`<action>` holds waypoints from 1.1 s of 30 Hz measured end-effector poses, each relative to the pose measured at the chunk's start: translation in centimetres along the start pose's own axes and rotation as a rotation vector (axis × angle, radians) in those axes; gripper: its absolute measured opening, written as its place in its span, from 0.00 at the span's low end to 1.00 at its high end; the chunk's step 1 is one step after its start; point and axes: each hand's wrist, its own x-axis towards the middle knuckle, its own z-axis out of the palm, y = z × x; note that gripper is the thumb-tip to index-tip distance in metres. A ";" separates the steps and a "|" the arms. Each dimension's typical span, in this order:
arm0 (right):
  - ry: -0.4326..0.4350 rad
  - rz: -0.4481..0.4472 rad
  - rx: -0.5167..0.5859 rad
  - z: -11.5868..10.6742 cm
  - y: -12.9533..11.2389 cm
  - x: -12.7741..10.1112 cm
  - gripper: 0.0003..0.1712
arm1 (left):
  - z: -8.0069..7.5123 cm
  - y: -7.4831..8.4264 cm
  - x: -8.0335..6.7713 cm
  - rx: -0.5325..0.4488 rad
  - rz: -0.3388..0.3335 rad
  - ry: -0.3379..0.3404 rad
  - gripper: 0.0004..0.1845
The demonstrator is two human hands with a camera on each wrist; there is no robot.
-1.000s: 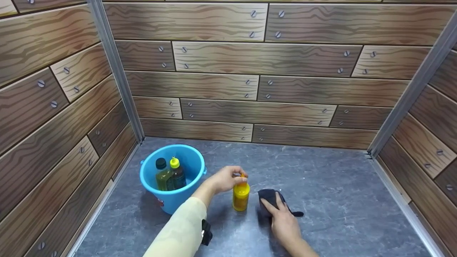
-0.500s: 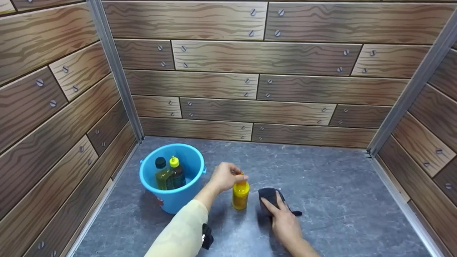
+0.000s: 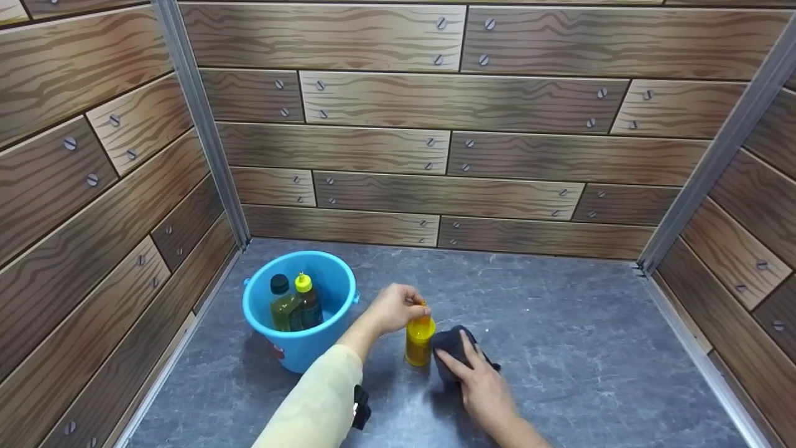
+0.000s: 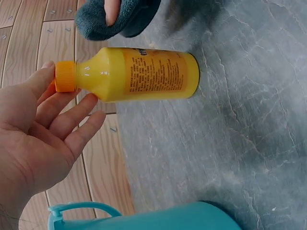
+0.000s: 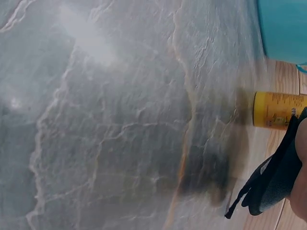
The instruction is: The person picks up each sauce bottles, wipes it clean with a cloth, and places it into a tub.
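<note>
A yellow bottle [image 3: 420,341] with an orange cap [image 4: 64,76] stands on the grey floor [image 3: 559,348]. My left hand [image 3: 411,303] reaches over it from the left, and its fingers [image 4: 72,103] hold the cap and neck. A dark blue cloth [image 3: 449,353] lies against the bottle's right side. My right hand [image 3: 460,361] rests on the cloth with straight fingers and presses it down. The cloth [image 4: 120,19] shows with a fingertip on it in the left wrist view. In the right wrist view the cloth [image 5: 273,184] hangs next to the bottle [image 5: 278,110].
A blue bucket [image 3: 258,320] stands left of the bottle, near the left wall. It holds a green bottle with a dark cap [image 3: 283,306] and a dark bottle with a yellow cap [image 3: 306,298]. Wood-pattern walls enclose three sides.
My right hand has slid the cloth left until it touches the yellow bottle. The left hand has stayed on the cap.
</note>
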 end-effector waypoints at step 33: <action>0.017 -0.103 -0.083 0.5 -2.8 4.0 0.41 | -0.8 0.5 0.5 0.151 0.000 -0.068 0.07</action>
